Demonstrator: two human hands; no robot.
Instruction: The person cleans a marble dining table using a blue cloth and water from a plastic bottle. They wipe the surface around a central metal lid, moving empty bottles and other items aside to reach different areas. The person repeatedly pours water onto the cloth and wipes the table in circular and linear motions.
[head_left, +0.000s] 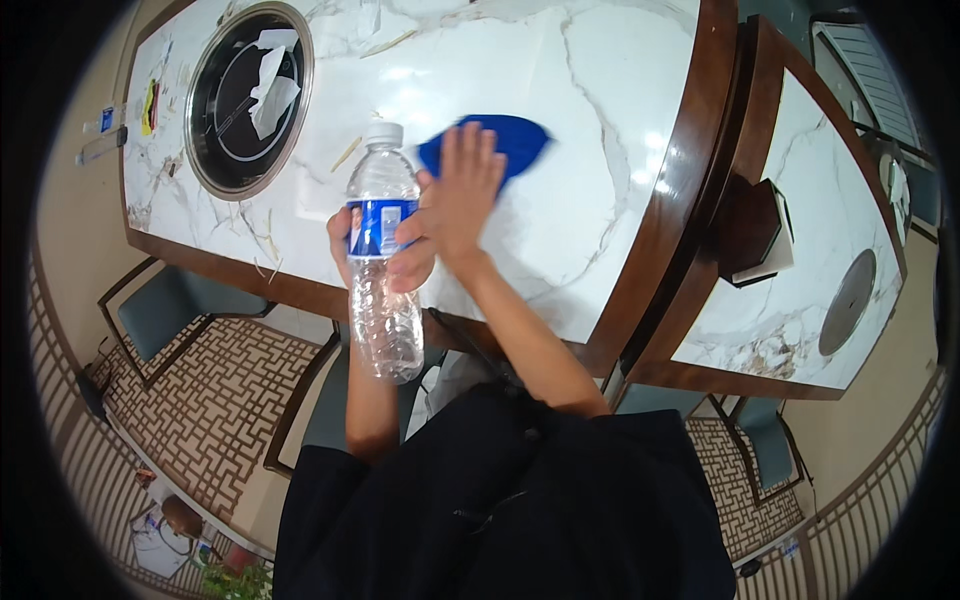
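My left hand (411, 255) is closed around a clear plastic bottle (386, 311) with a white cap and a blue label, held upright over the table's near edge. My right hand (469, 191) lies flat, palm down, on a blue cloth (521, 146) spread on the white marble-patterned tabletop (570, 225). The fingers of the right hand are stretched out over the cloth, whose outline is slightly blurred. The two hands are close beside each other in this view.
White tissues (274, 97) lie in a round cooktop recess (196, 142) at the left. Thin pale scraps (345, 154) and a yellow-and-red wrapper (151, 109) are scattered on the tabletop. A second table (795, 300) on the right bears a dark box (754, 232). Chairs (161, 311) stand at the near side.
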